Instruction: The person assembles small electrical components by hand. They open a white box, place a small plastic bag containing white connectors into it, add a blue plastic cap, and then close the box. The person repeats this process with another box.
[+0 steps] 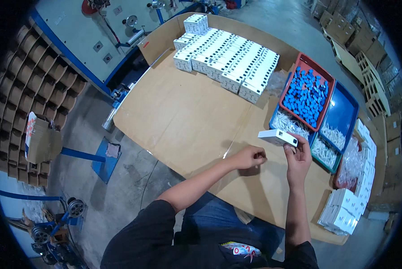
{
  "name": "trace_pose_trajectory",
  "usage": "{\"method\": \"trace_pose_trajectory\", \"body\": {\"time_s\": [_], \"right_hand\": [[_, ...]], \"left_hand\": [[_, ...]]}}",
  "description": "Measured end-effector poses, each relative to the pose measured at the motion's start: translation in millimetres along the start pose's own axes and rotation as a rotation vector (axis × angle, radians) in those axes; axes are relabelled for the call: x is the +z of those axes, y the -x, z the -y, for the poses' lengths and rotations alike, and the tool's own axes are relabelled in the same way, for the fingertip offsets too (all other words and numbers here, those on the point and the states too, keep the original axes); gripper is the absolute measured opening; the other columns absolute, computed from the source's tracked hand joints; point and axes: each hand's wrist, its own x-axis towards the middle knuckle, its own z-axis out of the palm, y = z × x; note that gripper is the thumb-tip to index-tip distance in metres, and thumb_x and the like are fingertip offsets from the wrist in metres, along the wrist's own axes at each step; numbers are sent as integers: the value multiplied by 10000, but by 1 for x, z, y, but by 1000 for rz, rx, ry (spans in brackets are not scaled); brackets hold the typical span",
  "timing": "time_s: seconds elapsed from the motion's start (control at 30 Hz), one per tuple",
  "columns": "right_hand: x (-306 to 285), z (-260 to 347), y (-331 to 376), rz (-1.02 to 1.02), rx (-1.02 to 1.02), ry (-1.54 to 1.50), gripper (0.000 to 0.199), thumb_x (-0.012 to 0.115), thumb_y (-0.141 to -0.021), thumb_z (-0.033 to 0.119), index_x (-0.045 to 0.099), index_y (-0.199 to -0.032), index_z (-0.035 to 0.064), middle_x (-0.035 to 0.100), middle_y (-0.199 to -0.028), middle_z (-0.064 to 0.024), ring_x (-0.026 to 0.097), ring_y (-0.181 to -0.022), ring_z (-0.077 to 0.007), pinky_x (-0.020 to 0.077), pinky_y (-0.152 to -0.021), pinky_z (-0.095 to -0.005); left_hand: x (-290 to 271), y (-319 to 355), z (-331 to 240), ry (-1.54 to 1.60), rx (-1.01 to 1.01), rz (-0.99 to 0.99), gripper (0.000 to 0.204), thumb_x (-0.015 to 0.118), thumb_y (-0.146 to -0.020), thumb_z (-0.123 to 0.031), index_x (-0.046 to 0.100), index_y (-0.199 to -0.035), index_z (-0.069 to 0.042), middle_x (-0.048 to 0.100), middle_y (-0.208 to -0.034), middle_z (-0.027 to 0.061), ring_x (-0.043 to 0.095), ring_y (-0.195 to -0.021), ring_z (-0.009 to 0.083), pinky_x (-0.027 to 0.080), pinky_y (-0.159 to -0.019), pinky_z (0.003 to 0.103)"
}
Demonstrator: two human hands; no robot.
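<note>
Wide bare stretch of cardboard-covered table (178, 121) lay open ahead and to the left of both hands, its near edge just short of the lap. Held a small white box (277, 137) above the table's right part, pinched at its right end by the right hand (298, 157), long axis running left to right, near-level, free end pointing left. Left hand (250, 158) curled into a loose fist just beside it, contents not discernible. Hemmed in on the right by a red tray of blue parts (306, 95), a blue tray (343, 114) and flat white cartons (344, 210); farther off, rows of white boxes (228, 60).
</note>
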Motion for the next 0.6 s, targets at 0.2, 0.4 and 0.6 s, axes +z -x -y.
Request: {"method": "trace_pose_trajectory", "body": {"time_s": [0.2,0.4,0.6], "right_hand": [[32,12,-99,61,-235,257,268,742,-881,-31,645,-1126,19,590,-1116,-56,604,-1024,-130,547,-860,-297],[62,-3,-220,93,-277,407,266,749,-929,64,658,-1173,7,665,-933,-22,613,-836,-90,512,-731,-238],[109,-54,-356,175,-248,228,313,748,-959,127,615,-1171,-60,692,-984,-80,683,-850,-123,574,-723,-265]], "left_hand": [[-18,-53,25,846,-364,895,365,563,-1075,-333,683,-1098,11,617,-806,3,562,-692,99,471,-636,263],[-13,-69,37,825,-346,1041,389,555,-1080,-353,670,-1163,9,626,-797,-6,556,-663,53,454,-579,210],[-1,-78,41,707,-375,1065,327,621,-1038,-342,690,-1032,-23,650,-778,22,609,-638,87,490,-576,242]]}}
